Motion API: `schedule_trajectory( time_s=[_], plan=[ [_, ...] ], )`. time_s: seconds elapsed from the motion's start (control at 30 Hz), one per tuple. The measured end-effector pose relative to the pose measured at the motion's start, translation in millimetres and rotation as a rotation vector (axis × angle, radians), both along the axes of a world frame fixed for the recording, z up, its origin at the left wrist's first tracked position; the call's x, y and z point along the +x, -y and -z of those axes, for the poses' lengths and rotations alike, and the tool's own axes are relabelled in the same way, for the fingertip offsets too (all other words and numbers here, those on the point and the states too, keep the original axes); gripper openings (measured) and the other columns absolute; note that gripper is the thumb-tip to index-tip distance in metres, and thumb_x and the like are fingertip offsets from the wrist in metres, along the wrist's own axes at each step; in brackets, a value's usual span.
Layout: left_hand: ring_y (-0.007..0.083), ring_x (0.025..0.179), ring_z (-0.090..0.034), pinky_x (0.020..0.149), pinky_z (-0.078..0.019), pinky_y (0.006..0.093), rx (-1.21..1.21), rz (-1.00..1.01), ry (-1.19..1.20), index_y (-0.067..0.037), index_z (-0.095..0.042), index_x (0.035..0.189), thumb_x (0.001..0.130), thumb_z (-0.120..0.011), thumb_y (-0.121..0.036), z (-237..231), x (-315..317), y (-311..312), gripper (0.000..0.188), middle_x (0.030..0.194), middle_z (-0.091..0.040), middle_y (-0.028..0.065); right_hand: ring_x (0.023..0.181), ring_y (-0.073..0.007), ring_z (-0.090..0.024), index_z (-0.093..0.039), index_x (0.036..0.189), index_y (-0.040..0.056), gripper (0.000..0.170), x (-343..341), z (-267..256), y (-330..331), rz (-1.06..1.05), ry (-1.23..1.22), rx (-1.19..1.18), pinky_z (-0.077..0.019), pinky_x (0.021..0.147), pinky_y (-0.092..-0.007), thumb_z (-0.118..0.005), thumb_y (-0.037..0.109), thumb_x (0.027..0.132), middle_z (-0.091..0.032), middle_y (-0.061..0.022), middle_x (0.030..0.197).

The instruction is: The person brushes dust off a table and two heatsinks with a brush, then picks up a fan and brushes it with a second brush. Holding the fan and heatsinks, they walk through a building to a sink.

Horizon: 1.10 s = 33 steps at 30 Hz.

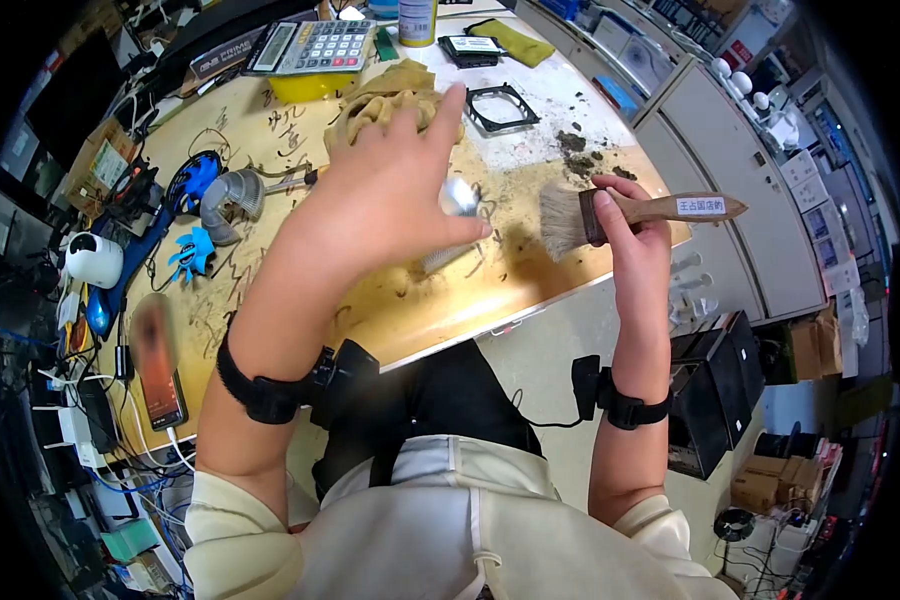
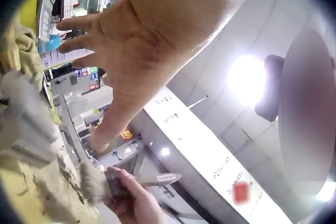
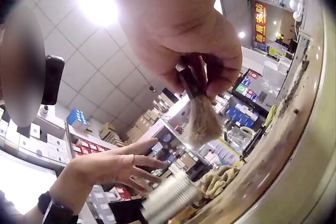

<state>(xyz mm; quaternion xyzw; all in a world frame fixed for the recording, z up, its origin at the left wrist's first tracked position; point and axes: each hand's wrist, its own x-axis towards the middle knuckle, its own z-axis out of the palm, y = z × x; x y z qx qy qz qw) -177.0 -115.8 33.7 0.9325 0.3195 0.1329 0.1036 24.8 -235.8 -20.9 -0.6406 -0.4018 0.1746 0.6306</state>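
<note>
My right hand (image 1: 638, 235) grips a wide brush (image 1: 560, 222) by the base of its wooden handle, its pale bristles pointing left over the table. The left hand (image 1: 390, 190) has its fingers spread and its thumb stretched out, holding nothing. Below that palm is a blurred silvery block with ridged fins (image 1: 448, 258), partly hidden by the hand in the head view. In the right wrist view the ridged block (image 3: 170, 198) appears tilted just below the left fingertips. A crumpled tan cloth or glove (image 1: 405, 78) lies beyond the left hand.
Dark dirt crumbs (image 1: 575, 150) lie near the table's right edge, by a square black frame (image 1: 500, 108). A calculator (image 1: 310, 48) sits on something yellow at the back. At left are a blue fan blade (image 1: 192, 255), a metal lamp-like piece (image 1: 232, 205) and a phone (image 1: 160, 385).
</note>
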Motion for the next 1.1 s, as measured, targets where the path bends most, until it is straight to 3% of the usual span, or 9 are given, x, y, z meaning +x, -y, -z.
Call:
schedule_trajectory(
  time_s=[0.27, 0.53, 0.6, 0.67, 0.73, 0.83, 0.93, 1.0, 1.1],
  plan=[
    [0.0449, 0.103, -0.050, 0.088, -0.0430, 0.0448, -0.171, 0.001, -0.392, -0.005, -0.017, 0.141, 0.066, -0.071, -0.041, 41, 17, 12, 0.099, 0.118, -0.047, 0.0276, 0.073, -0.0065, -0.051, -0.062, 0.101, 0.0022, 0.021, -2, 0, 5, -0.006, 0.017, -0.076, -0.0400, 0.062, -0.0197, -0.060, 0.017, 0.085, -0.059, -0.0007, 0.083],
    [0.0372, 0.106, -0.054, 0.088, -0.0452, 0.0387, -0.043, -0.125, 0.349, 0.003, -0.024, 0.137, 0.066, -0.071, -0.044, 11, -22, -27, 0.097, 0.117, -0.051, 0.0291, 0.075, -0.0144, -0.060, -0.059, 0.101, -0.0038, 0.031, -43, 12, -24, -0.129, -0.010, -0.077, -0.0486, 0.066, -0.0271, -0.062, 0.019, 0.081, -0.063, -0.0096, 0.083],
    [0.0372, 0.108, -0.054, 0.088, -0.0447, 0.0386, -0.081, -0.190, 0.454, 0.003, -0.025, 0.137, 0.065, -0.072, -0.047, -18, -34, -30, 0.099, 0.117, -0.051, 0.0297, 0.075, -0.0163, -0.061, -0.059, 0.100, -0.0046, 0.031, -85, 11, -41, -0.314, -0.047, -0.098, -0.0487, 0.068, -0.0285, -0.061, 0.019, 0.080, -0.064, -0.0130, 0.081],
    [0.0242, 0.104, -0.056, 0.088, -0.0432, 0.0308, 0.070, -0.202, 0.573, -0.003, -0.027, 0.138, 0.072, -0.069, -0.045, -29, -43, -35, 0.089, 0.119, -0.053, 0.0205, 0.077, -0.0128, -0.058, -0.061, 0.099, -0.0025, 0.027, -125, 24, -59, -0.489, -0.148, -0.127, -0.0483, 0.071, -0.0265, -0.062, 0.018, 0.081, -0.063, -0.0079, 0.085],
    [0.0250, 0.104, -0.056, 0.088, -0.0431, 0.0314, 0.020, -0.198, 0.603, -0.005, -0.028, 0.138, 0.072, -0.069, -0.046, -39, -49, -36, 0.088, 0.117, -0.053, 0.0214, 0.076, -0.0152, -0.060, -0.061, 0.099, -0.0040, 0.027, -145, 45, -75, -0.592, 0.077, -0.287, -0.0489, 0.071, -0.0280, -0.061, 0.016, 0.081, -0.064, -0.0094, 0.087],
    [0.0267, 0.106, -0.055, 0.089, -0.0424, 0.0320, 0.058, -0.295, 0.541, -0.005, -0.027, 0.138, 0.071, -0.069, -0.048, -39, -57, -35, 0.090, 0.119, -0.052, 0.0221, 0.074, -0.0154, -0.060, -0.062, 0.100, -0.0035, 0.028, -117, 45, -77, -0.509, -0.077, -0.366, -0.0497, 0.069, -0.0297, -0.061, 0.017, 0.081, -0.064, -0.0100, 0.084],
    [0.0276, 0.107, -0.054, 0.090, -0.0420, 0.0325, 0.049, -0.272, 0.546, -0.005, -0.026, 0.139, 0.071, -0.068, -0.049, -23, -65, -41, 0.092, 0.120, -0.051, 0.0228, 0.069, -0.0116, -0.061, -0.062, 0.098, -0.0027, 0.027, -45, 25, -76, -0.224, 0.068, -0.477, -0.0498, 0.057, -0.0261, -0.062, 0.017, 0.080, -0.064, -0.0082, 0.084],
    [0.0287, 0.108, -0.053, 0.091, -0.0417, 0.0331, 0.043, -0.236, 0.556, -0.005, -0.025, 0.139, 0.071, -0.068, -0.049, -16, -68, -45, 0.092, 0.121, -0.050, 0.0235, 0.070, -0.0202, -0.063, -0.065, 0.088, -0.0043, 0.023, 10, 32, -78, -0.010, 0.216, -0.403, -0.0504, 0.066, -0.0322, -0.062, 0.016, 0.079, -0.066, -0.0135, 0.079],
    [0.0296, 0.104, -0.056, 0.089, -0.0426, 0.0341, -0.082, -0.249, 0.464, -0.005, -0.024, 0.140, 0.069, -0.070, -0.043, -23, -68, -44, 0.093, 0.118, -0.052, 0.0235, 0.058, -0.0160, -0.061, -0.065, 0.087, -0.0040, 0.022, 29, 17, -78, 0.025, 0.205, -0.366, -0.0492, 0.055, -0.0285, -0.061, 0.014, 0.076, -0.064, -0.0090, 0.070]
  ],
)
